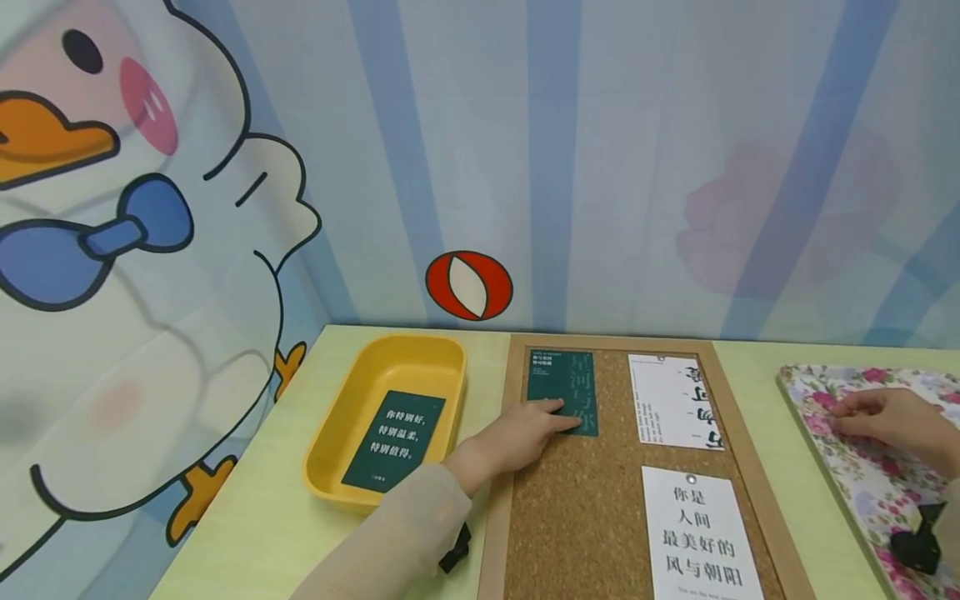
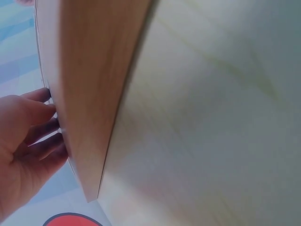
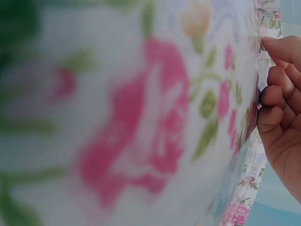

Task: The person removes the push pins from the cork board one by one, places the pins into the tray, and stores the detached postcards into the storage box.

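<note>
My left hand [image 1: 525,433] presses a dark green card [image 1: 561,379] against the upper left of the wood-framed corkboard [image 1: 581,517]; its index finger and thumb lie extended over the card's lower part. In the left wrist view the left hand [image 2: 28,141] appears past the board's frame [image 2: 89,94], fingertips at the board's face. Over at the right, my right hand [image 1: 896,425] has its fingertips down on a floral tray [image 1: 840,467]. The right wrist view has the right hand [image 3: 284,103] with bent fingers at the tray's surface; I cannot tell whether they pinch anything.
A white card [image 1: 675,400] with sideways lettering is on the board's upper right, and another white card [image 1: 701,533], with a silver pin at its top, is below it. Left of the board stands a yellow bin [image 1: 326,467] holding a green card [image 1: 393,442]. A patterned curtain [image 1: 480,167] hangs behind.
</note>
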`<state>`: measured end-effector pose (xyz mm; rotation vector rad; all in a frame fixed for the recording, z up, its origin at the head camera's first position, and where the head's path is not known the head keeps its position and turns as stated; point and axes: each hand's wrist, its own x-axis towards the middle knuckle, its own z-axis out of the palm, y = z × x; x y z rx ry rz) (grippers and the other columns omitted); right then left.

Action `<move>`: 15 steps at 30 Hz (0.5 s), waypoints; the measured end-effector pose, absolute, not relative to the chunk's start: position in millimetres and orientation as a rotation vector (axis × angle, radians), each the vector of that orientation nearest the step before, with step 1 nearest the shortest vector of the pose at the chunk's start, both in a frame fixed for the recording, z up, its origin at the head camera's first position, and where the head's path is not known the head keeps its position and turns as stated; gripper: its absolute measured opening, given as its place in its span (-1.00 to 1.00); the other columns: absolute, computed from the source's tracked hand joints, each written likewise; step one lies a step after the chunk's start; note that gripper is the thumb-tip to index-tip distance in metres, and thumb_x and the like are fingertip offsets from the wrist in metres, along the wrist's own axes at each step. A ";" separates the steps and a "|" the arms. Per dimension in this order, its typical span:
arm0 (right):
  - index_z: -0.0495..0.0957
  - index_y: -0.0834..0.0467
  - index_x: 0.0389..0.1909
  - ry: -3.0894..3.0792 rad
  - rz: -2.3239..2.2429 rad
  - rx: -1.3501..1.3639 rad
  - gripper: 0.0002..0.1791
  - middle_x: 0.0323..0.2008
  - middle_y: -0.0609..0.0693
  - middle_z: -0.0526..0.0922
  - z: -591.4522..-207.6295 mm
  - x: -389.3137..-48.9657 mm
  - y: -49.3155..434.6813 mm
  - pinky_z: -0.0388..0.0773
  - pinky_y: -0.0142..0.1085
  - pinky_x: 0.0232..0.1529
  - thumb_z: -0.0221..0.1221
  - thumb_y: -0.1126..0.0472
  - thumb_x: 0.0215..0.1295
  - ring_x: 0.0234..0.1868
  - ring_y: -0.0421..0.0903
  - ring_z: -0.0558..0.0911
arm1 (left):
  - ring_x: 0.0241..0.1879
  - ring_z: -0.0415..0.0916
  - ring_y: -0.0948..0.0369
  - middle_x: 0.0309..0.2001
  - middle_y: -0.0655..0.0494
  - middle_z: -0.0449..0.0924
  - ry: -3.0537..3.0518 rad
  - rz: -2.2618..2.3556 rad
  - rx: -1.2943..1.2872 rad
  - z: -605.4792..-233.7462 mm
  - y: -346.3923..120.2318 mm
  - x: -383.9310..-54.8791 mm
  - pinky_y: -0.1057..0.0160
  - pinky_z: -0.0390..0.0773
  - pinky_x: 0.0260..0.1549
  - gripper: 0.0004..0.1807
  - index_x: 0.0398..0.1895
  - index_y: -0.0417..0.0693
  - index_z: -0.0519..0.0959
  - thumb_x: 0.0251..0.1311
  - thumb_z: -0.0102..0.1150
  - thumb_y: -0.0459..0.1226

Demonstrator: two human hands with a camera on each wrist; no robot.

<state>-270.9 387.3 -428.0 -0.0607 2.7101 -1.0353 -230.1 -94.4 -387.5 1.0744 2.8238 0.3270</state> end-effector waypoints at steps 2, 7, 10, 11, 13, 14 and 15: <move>0.47 0.45 -0.10 2.685 -1.053 -0.045 -0.44 -0.43 -0.01 0.59 -426.7 -270.0 387.1 0.44 -0.23 -0.52 0.16 -0.04 0.25 -0.52 -0.06 0.48 | 0.24 0.31 0.09 0.27 -0.06 0.32 2.824 0.330 1.082 -388.7 -94.2 -230.1 0.22 0.35 0.14 -0.59 0.24 0.07 0.44 0.41 -0.20 -0.38; 0.48 0.41 -0.12 2.657 -1.097 -0.009 -0.50 -0.48 0.01 0.57 -424.8 -268.6 385.7 0.43 -0.21 -0.58 0.18 0.00 0.24 -0.57 -0.05 0.45 | 0.23 0.32 0.08 0.25 -0.07 0.35 2.834 0.335 1.084 -387.4 -93.3 -229.7 0.22 0.36 0.13 -0.61 0.22 0.05 0.46 0.41 -0.18 -0.37; 0.49 0.41 -0.14 2.678 -1.084 0.001 -0.52 -0.48 0.00 0.57 -425.5 -269.0 385.8 0.42 -0.21 -0.58 0.18 0.02 0.24 -0.57 -0.06 0.43 | 0.20 0.35 0.09 0.24 -0.07 0.36 2.837 0.331 1.079 -385.9 -93.1 -228.6 0.24 0.37 0.12 -0.61 0.22 0.06 0.46 0.41 -0.18 -0.36; 0.50 0.41 -0.15 2.685 -1.076 0.007 -0.53 -0.48 -0.01 0.57 -426.0 -269.4 386.0 0.42 -0.22 -0.57 0.19 0.02 0.23 -0.57 -0.06 0.43 | 0.18 0.36 0.09 0.22 -0.07 0.36 2.838 0.330 1.083 -385.8 -93.3 -228.3 0.25 0.38 0.11 -0.61 0.22 0.05 0.46 0.41 -0.19 -0.36; 0.52 0.41 -0.17 2.700 -1.060 0.012 -0.51 -0.47 -0.03 0.59 -427.2 -270.3 386.2 0.42 -0.24 -0.54 0.21 0.00 0.22 -0.54 -0.07 0.44 | 0.15 0.38 0.09 0.19 -0.08 0.37 2.841 0.331 1.099 -386.3 -93.7 -227.8 0.26 0.39 0.10 -0.61 0.22 0.05 0.46 0.42 -0.20 -0.36; 0.52 0.41 -0.17 2.698 -1.067 0.016 -0.52 -0.47 -0.03 0.59 -427.4 -270.0 386.2 0.42 -0.23 -0.55 0.21 0.00 0.22 -0.55 -0.06 0.44 | 0.12 0.39 0.09 0.18 -0.08 0.38 2.843 0.334 1.109 -386.7 -93.9 -227.6 0.27 0.40 0.08 -0.61 0.22 0.05 0.46 0.42 -0.20 -0.36; 0.51 0.42 -0.16 2.706 -1.076 0.008 -0.51 -0.46 -0.03 0.59 -428.0 -269.4 386.1 0.43 -0.23 -0.55 0.20 0.01 0.22 -0.55 -0.07 0.45 | 0.10 0.40 0.09 0.16 -0.08 0.38 2.845 0.335 1.119 -387.2 -94.2 -227.5 0.27 0.41 0.07 -0.61 0.22 0.04 0.46 0.42 -0.20 -0.36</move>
